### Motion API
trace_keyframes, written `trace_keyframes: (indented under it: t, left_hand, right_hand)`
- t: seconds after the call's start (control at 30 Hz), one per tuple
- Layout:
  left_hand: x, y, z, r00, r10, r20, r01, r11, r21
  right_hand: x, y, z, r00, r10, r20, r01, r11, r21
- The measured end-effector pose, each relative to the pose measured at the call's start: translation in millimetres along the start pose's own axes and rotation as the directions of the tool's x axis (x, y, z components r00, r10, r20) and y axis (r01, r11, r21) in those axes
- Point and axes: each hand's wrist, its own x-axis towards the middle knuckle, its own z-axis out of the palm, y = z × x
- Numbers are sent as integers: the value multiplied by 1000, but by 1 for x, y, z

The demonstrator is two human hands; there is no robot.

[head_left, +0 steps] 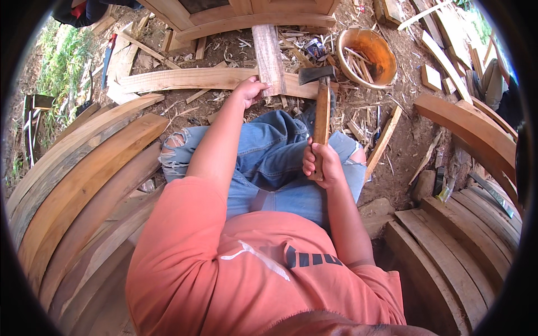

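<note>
1 orange bucket (384, 56), wood strips (359, 65) inside, hatchet (322, 115) in right hand (325, 163)

Board (269, 59) across beam (185, 79), hatchet (322, 112) right of board, then bucket (383, 55) with sticks (358, 66) inside, planks (94, 176) far left

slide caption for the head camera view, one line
Amid curved timbers, the right hand grips a hatchet while the left hand holds a board.

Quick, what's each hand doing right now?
Left hand: closed on the near end of a plank.
Right hand: closed around the handle of a hatchet, its head up off the hand.
</note>
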Motion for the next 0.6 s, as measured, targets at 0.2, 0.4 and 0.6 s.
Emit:
trace_keyframes:
  t: [0.2, 0.4, 0.6]
  left_hand:
    - [-67, 30, 4, 838, 545, -16, -545, 835, -81]
    - [-75, 23, 16, 693, 715, -98, -677, 691, 253]
    - [-102, 20, 21, 644, 753, -137, -652, 634, 417]
  right_hand:
    - [-5, 5, -1, 998, -34, 52, 35, 999, -31]
    - [-8, 6, 8, 999, -36, 6, 37, 991, -131]
    - [-22, 11, 25, 971, -233, 60, 238, 897, -371]
